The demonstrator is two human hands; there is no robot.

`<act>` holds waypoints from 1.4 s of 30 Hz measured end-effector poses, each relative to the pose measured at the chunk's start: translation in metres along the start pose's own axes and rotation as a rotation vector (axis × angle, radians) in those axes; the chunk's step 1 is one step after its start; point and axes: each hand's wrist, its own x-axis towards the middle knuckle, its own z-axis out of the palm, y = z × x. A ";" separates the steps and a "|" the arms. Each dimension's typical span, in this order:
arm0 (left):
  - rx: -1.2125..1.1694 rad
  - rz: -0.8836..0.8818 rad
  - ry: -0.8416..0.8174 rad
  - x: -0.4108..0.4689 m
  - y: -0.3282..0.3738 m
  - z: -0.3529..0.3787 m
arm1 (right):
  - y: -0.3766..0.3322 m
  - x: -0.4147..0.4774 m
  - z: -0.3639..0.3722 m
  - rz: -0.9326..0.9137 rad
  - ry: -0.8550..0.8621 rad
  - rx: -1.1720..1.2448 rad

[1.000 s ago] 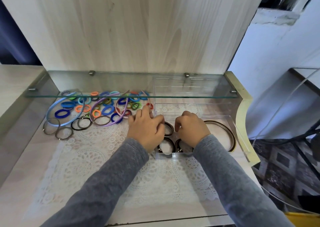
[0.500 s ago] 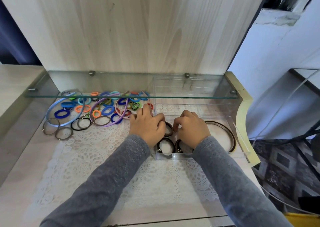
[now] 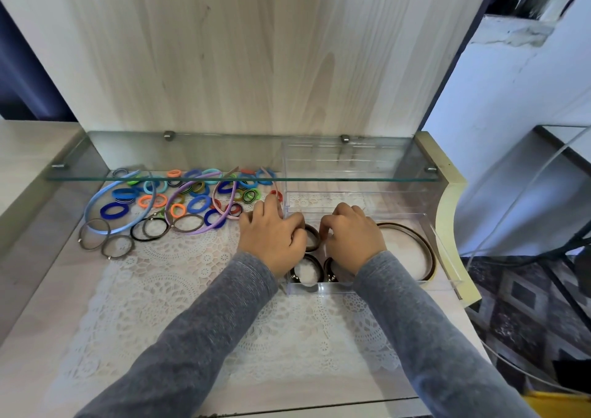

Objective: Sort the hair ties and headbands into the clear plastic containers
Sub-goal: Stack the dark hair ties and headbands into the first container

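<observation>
desk (image 3: 48, 289): carrying everything; lace mat (image 3: 179, 289) lying across its middle.
glass shelf (image 3: 192, 155): running across the back, over the far edge of the pile.
clear container (image 3: 444, 258): sitting on the mat at right, both hands reaching into its left part.
loose pile (image 3: 192, 200): coloured hair ties and headbands lying at the mat's left rear.
brown headband (image 3: 428, 251): lying flat in the container's right part.
left hand (image 3: 271, 235): fingers curling over the container's left wall, touching the dark hair tie (image 3: 315, 236); pinching or not, cannot tell.
right hand (image 3: 351, 235): fingers curling down just beside the same tie; grip unclear.
front hair tie (image 3: 316, 262): lying inside the container near its front wall.
</observation>
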 end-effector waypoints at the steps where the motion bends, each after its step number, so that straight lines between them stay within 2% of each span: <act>1: 0.005 0.000 0.001 0.000 0.000 0.000 | -0.001 0.000 0.001 -0.004 0.004 -0.006; 11: 0.039 0.006 0.020 -0.003 -0.002 0.005 | -0.001 0.001 0.006 0.018 0.041 -0.056; 21: -0.226 0.033 0.203 -0.022 -0.020 0.005 | -0.003 0.003 0.012 0.057 0.080 -0.080; 28: -0.193 -0.129 0.344 -0.049 -0.053 -0.001 | -0.020 -0.002 0.005 0.143 0.176 -0.159; 31: -0.118 -0.208 0.394 -0.057 -0.070 -0.003 | -0.045 -0.005 0.005 0.086 0.321 -0.002; 35: -0.019 -0.306 0.428 -0.069 -0.089 -0.004 | -0.084 -0.005 0.019 -0.086 0.457 0.204; 42: 0.092 -0.410 0.452 -0.086 -0.121 -0.007 | -0.131 0.002 0.053 -0.172 0.443 0.283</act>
